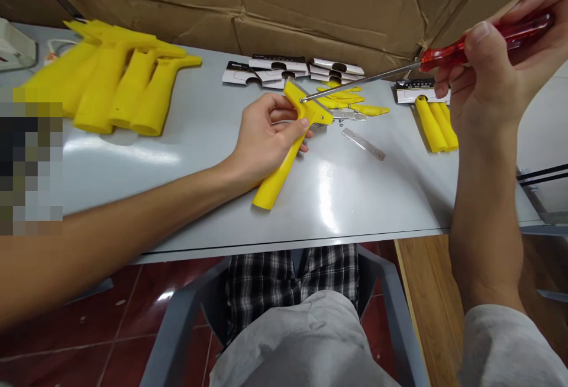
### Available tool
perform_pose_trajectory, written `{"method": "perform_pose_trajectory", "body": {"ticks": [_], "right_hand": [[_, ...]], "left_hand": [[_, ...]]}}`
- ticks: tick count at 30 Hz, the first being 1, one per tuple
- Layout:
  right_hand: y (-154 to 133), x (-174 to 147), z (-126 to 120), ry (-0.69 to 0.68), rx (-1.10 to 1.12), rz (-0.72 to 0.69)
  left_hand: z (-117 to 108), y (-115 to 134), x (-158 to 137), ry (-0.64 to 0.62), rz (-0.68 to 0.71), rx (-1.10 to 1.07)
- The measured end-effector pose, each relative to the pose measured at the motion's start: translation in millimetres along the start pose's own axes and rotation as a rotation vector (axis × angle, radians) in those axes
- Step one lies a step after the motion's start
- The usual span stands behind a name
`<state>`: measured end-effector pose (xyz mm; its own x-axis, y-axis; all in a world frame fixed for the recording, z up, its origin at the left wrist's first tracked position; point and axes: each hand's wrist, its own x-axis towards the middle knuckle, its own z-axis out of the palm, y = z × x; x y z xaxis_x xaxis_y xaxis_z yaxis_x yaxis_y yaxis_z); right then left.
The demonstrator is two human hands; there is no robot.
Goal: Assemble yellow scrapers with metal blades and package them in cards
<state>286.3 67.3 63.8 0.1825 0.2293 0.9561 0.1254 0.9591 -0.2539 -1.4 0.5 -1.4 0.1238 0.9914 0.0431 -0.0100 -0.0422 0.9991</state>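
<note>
My left hand (265,138) is closed round a yellow plastic scraper handle (278,181), its hollow grip end tilted down toward the table's front edge. In my right hand (492,73) is a screwdriver (455,55) with a clear red handle and a long metal shaft. The shaft slants down to the left, and its tip meets a screw at the wide head of the scraper. Just right of the head lie several yellow plastic pieces (370,110) and a few small screws. A flat metal strip (364,144) with holes rests nearer to me.
Several yellow scraper handles (148,100) are piled at the left. Black-and-white cards (277,70) lie along the back by a cardboard wall (310,8). More yellow handles (437,123) with a card lie on the right of the grey table (213,215). A white box (15,47) stands far left.
</note>
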Motion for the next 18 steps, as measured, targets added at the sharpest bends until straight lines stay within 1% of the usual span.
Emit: {"method": "perform_pose_trajectory", "body": {"ticks": [3, 5, 7, 10, 12, 14, 16, 18], "right_hand": [[-1.2, -0.5, -2.1, -0.026, 0.05, -0.022], [-5.1, -0.3, -5.6, -0.057, 0.043, -0.033], [-10.9, 0.9, -11.2, -0.11, -0.055, -0.068], [-17.3, 4.5, -21.1, -0.194, -0.31, -0.18], [-17.8, 6.3, -25.3, -0.208, -0.374, -0.242], [-16.6, 6.7, -26.0, -0.211, -0.291, -0.253], [-16.1, 6.1, -25.2, -0.229, -0.174, -0.2], [-17.8, 5.2, -25.6, -0.261, -0.134, -0.139]], "left_hand": [[0.0, -0.6, 0.7, 0.0, 0.003, -0.002], [0.0, -1.6, 1.4, 0.003, 0.002, 0.0], [0.1, -2.8, 1.9, 0.011, -0.001, 0.004], [0.6, -4.1, 2.0, 0.026, -0.005, 0.009], [1.0, -4.5, 1.9, 0.029, -0.004, 0.011], [1.2, -4.9, 1.8, 0.033, -0.005, 0.012], [1.1, -5.4, 2.0, 0.037, -0.005, 0.014], [0.8, -6.1, 2.3, 0.04, -0.003, 0.014]]}}
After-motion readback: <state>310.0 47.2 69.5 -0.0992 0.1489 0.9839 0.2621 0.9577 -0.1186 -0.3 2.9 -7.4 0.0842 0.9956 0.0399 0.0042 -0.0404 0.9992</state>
